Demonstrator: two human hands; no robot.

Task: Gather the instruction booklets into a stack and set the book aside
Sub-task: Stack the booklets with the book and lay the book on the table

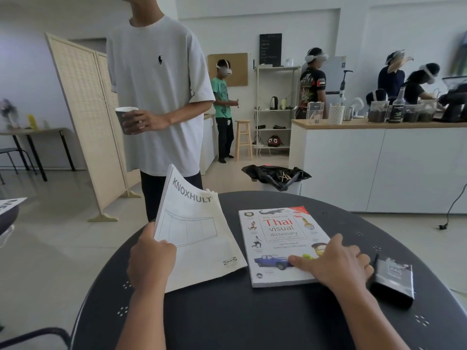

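Observation:
A stack of white KNOXHULT instruction booklets (195, 231) rests on its lower edge on the round black table (227, 319), left of centre, its top tilted up off the surface. My left hand (149, 261) grips the stack's left edge. A white Thai visual dictionary book (278, 245) lies flat just right of the booklets. My right hand (336, 266) lies on the book's lower right corner, fingers spread and thumb pointing left across the cover.
A small black box (393, 281) sits on the table right of my right hand. A person in a white T-shirt (159, 97) holding a cup stands just beyond the table. A lined bin (278, 178) and a white counter (379, 162) stand behind.

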